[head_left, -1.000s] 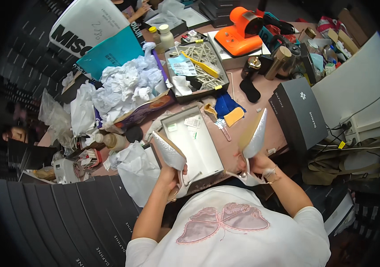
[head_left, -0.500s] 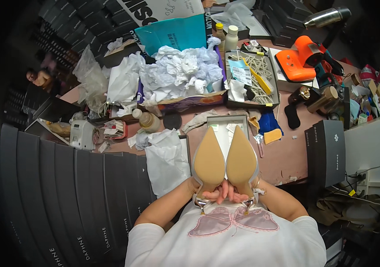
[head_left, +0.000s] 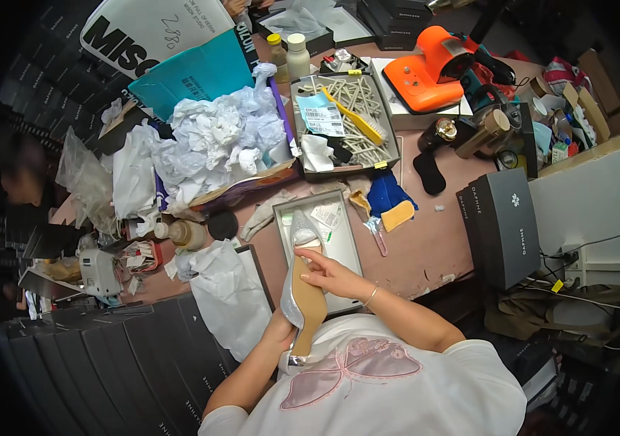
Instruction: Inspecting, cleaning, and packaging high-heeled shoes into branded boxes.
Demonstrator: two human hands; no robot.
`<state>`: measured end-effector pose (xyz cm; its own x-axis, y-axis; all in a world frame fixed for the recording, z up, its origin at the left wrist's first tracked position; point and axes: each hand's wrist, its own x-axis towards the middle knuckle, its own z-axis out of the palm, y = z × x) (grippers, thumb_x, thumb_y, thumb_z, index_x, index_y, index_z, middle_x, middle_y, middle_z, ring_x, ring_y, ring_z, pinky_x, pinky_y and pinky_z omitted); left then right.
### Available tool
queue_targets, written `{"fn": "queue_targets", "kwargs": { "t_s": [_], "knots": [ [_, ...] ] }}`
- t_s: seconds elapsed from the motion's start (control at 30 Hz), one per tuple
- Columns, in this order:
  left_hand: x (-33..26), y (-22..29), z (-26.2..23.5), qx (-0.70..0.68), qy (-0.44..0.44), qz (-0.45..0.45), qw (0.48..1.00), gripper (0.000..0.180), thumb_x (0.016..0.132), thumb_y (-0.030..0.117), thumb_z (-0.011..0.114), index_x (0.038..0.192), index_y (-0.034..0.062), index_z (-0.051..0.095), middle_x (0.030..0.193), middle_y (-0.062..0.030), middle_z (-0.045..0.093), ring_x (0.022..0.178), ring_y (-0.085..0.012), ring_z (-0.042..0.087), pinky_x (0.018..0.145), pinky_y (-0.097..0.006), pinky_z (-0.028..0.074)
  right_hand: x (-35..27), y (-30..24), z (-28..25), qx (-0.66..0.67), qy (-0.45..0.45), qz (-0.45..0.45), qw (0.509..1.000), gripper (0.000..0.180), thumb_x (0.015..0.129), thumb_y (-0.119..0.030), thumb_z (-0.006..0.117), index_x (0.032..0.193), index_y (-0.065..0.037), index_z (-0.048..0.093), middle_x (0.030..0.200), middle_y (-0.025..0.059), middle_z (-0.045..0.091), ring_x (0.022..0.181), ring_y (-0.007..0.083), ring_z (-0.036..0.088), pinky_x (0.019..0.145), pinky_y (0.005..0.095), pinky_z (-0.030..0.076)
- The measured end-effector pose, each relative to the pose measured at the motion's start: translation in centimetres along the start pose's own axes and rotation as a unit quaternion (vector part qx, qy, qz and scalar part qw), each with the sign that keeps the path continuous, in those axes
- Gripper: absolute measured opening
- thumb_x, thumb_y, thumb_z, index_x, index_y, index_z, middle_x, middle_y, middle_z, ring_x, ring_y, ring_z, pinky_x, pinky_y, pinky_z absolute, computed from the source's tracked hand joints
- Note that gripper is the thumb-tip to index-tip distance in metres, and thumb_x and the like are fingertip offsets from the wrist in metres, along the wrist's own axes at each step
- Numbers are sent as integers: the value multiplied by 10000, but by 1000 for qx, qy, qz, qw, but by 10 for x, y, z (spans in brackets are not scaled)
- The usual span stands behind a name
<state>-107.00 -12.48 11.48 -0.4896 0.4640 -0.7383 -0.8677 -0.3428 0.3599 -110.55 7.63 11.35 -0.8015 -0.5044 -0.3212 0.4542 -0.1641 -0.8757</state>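
A high-heeled shoe with a tan sole point(head_left: 312, 305) and silver glitter upper is held on its side in front of my chest, its heel low. My left hand point(head_left: 279, 331) wraps round it near the heel, its fingers partly hidden. On the sole's front part rests my right hand point(head_left: 330, 277), thumb and fingers closed about the shoe. Beyond the fingers shows another silver glitter shoe part point(head_left: 303, 229), seemingly the second shoe, mostly covered. An opened shallow grey box point(head_left: 350, 251) with white paper slips lies just behind the shoes.
White crumpled paper point(head_left: 215, 134) fills a purple box at the far left. A tray of sticks point(head_left: 357, 149) holds a yellow brush point(head_left: 353, 116). An orange device point(head_left: 423, 76) stands at the back right. Dark shoe boxes point(head_left: 502, 229) flank both sides; white tissue point(head_left: 230, 294) lies left.
The two shoes were side by side, soles up; now one sole faces up and they are turned together. My right hand has come round onto the sole. The view has shifted right.
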Motion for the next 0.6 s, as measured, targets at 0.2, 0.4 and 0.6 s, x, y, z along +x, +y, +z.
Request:
{"fn": "queue_targets", "kwargs": {
  "t_s": [0.2, 0.4, 0.6],
  "knots": [
    [7, 15, 28, -115, -38, -16, 992, 490, 924, 374, 498, 1274, 33, 463, 1186, -129, 578, 1062, -249, 591, 901, -400, 493, -14, -9, -15, -207, 22, -48, 977, 502, 917, -218, 580, 1361, -55, 413, 981, 155, 619, 904, 236, 620, 800, 306, 487],
    [16, 14, 26, -109, -16, 9, 994, 476, 923, 346, 497, 1265, 16, 474, 1158, -141, 595, 1037, -248, 604, 900, -389, 492, -11, -12, -137, -392, 367, -134, 833, 171, 837, -145, 592, 918, 0, 631, 857, 173, 615, 752, 342, 596, 702, 404, 483],
    [17, 4, 22, -137, 24, 43, 989, 588, 907, 411, 469, 1311, -15, 430, 1230, -188, 545, 1095, -318, 566, 949, -469, 459, 39, -13, -182, -540, 351, -4, 765, 360, 784, -269, 683, 1062, -55, 603, 963, 165, 594, 873, 349, 610, 723, 430, 506]
  ]
}}
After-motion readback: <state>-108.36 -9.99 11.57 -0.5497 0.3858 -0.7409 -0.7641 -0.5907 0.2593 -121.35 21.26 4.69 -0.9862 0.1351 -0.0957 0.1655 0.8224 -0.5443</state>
